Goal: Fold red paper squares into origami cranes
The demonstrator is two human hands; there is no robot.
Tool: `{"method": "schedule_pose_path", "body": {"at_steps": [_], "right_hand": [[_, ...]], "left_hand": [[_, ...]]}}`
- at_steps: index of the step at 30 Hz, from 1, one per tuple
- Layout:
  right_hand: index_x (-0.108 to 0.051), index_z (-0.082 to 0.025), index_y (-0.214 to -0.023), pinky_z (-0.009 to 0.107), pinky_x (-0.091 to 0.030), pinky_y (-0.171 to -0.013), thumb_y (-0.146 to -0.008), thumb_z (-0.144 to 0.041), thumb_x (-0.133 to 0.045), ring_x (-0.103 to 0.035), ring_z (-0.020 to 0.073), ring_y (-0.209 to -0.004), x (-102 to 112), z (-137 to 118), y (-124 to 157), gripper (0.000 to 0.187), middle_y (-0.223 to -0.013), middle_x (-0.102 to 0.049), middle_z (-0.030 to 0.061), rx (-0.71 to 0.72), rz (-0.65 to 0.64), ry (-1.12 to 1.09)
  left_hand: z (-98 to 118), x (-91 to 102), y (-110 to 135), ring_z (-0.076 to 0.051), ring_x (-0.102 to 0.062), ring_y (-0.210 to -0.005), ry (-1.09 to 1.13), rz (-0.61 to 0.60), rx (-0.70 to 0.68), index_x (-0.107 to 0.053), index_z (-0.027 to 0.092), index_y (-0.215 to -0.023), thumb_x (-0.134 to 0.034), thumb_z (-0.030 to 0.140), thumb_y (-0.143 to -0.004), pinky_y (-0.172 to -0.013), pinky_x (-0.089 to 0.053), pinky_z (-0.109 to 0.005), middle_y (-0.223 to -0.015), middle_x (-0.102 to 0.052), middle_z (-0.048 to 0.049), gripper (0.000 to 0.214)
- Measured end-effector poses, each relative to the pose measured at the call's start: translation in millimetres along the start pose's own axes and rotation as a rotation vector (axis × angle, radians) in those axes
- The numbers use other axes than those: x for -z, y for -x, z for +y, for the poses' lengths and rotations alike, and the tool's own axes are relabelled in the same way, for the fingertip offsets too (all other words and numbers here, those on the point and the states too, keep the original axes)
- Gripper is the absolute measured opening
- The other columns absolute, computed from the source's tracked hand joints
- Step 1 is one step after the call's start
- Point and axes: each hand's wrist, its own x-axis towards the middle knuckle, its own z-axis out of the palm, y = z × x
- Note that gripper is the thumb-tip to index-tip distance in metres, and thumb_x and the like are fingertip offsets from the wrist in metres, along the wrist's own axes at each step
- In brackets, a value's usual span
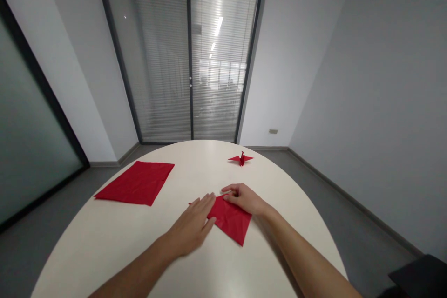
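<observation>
A folded piece of red paper [232,219] lies on the round table in front of me, one corner pointing toward me. My left hand [192,223] rests flat over its left part, fingers stretched out and thumb apart; the paper under the palm is hidden, and a small red tip shows past the fingers. At the paper's far edge is my right hand [247,199], with curled fingers and the thumb on top of the sheet, gripping that edge. Beyond it stands a red paper crane [241,159] with spread wings.
A larger creased sheet of red paper [138,183] lies at the left of the white round table [104,251]. Behind the table is a glass partition with blinds [160,65]. A dark object [422,275] sits at the lower right, beyond the table edge.
</observation>
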Motion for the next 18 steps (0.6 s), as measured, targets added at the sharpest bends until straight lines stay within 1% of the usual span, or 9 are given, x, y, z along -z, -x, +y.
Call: {"method": "schedule_pose_path", "body": {"at_steps": [1, 3, 5, 7, 8, 10, 12, 15, 18], "right_hand": [[-0.068, -0.013, -0.117, 0.036, -0.052, -0.08, -0.088, -0.035, -0.06, -0.068, 0.0245, -0.089, -0.8, -3.0, 0.4, 0.037, -0.101, -0.076, 0.0115, 0.029, 0.07, 0.116], [-0.069, -0.016, -0.118, 0.041, -0.046, -0.094, -0.091, -0.031, -0.056, -0.064, 0.0274, -0.105, -4.0, -14.5, 3.7, 0.033, -0.119, -0.071, 0.0127, 0.134, 0.208, 0.391], [-0.067, -0.019, -0.122, 0.042, -0.041, -0.102, -0.095, -0.028, -0.05, -0.058, 0.0281, -0.116, -11.8, -30.4, 9.7, 0.034, -0.126, -0.068, 0.0112, 0.252, 0.192, 0.537], [-0.06, -0.02, -0.133, 0.04, -0.04, -0.103, -0.1, -0.031, -0.041, -0.057, 0.0257, -0.119, -24.7, -44.7, 16.3, 0.039, -0.132, -0.064, 0.0102, 0.301, 0.149, 0.556], [-0.055, -0.019, -0.139, 0.041, -0.04, -0.104, -0.102, -0.033, -0.039, -0.056, 0.0262, -0.122, -32.4, -49.4, 19.0, 0.043, -0.138, -0.061, 0.011, 0.298, 0.125, 0.565], [-0.044, -0.014, -0.148, 0.045, -0.036, -0.11, -0.104, -0.039, -0.031, -0.045, 0.029, -0.135, -47.4, -52.1, 22.5, 0.052, -0.152, -0.045, 0.0147, 0.231, 0.063, 0.598], [-0.033, -0.009, -0.153, 0.049, -0.024, -0.118, -0.105, -0.043, -0.025, -0.029, 0.0306, -0.147, -57.9, -47.2, 22.7, 0.06, -0.158, -0.032, 0.0172, 0.158, -0.021, 0.616], [-0.025, -0.01, -0.156, 0.051, -0.013, -0.122, -0.105, -0.048, -0.021, -0.015, 0.0299, -0.151, -61.4, -34.8, 18.6, 0.064, -0.162, -0.02, 0.0146, 0.107, -0.088, 0.628], [-0.023, -0.014, -0.157, 0.053, -0.01, -0.122, -0.104, -0.05, -0.02, -0.01, 0.0296, -0.152, -56.7, -25.8, 13.6, 0.064, -0.163, -0.017, 0.0111, 0.078, -0.089, 0.637]], "left_hand": [[-1.3, -1.3, 0.1, -0.023, -0.03, -0.147, -0.018, -0.013, 0.01, -0.033, 0.016, -0.153, -0.035, 0.036, -0.103, -0.12, -0.029, -0.045, -0.159, -0.032, -0.0114, 0.054], [-2.8, -3.4, -0.3, -0.024, -0.027, -0.148, -0.058, -0.019, 0.029, -0.036, 0.014, -0.152, -0.031, 0.035, -0.103, -0.12, -0.028, -0.046, -0.16, -0.03, -0.0124, 0.053], [-2.9, -5.3, -1.3, -0.024, -0.026, -0.149, -0.098, -0.015, 0.058, -0.036, 0.012, -0.151, -0.03, 0.033, -0.103, -0.121, -0.027, -0.047, -0.159, -0.03, -0.0138, 0.053], [-2.5, -7.5, -2.5, -0.025, -0.024, -0.149, -0.129, -0.015, 0.092, -0.037, 0.01, -0.15, -0.029, 0.032, -0.103, -0.121, -0.026, -0.047, -0.159, -0.03, -0.015, 0.053], [-2.4, -8.7, -3.0, -0.025, -0.023, -0.15, -0.142, -0.015, 0.108, -0.037, 0.009, -0.15, -0.028, 0.031, -0.102, -0.121, -0.025, -0.047, -0.159, -0.03, -0.0155, 0.053], [-3.1, -11.5, -3.5, -0.025, -0.021, -0.15, -0.163, -0.017, 0.131, -0.036, 0.007, -0.15, -0.027, 0.027, -0.101, -0.121, -0.025, -0.046, -0.159, -0.029, -0.0161, 0.054], [-5.0, -14.7, -3.5, -0.025, -0.021, -0.15, -0.182, -0.013, 0.147, -0.034, 0.006, -0.151, -0.026, 0.025, -0.1, -0.121, -0.025, -0.047, -0.16, -0.029, -0.0165, 0.055], [-9.7, -20.0, -2.2, -0.027, -0.023, -0.149, -0.213, 0.021, 0.173, -0.035, 0.006, -0.15, -0.029, 0.026, -0.099, -0.12, -0.027, -0.048, -0.159, -0.03, -0.0177, 0.056], [-15.0, -25.1, 0.3, -0.03, -0.026, -0.148, -0.254, 0.065, 0.215, -0.039, 0.004, -0.148, -0.031, 0.029, -0.098, -0.118, -0.03, -0.049, -0.157, -0.032, -0.0206, 0.057]]}}
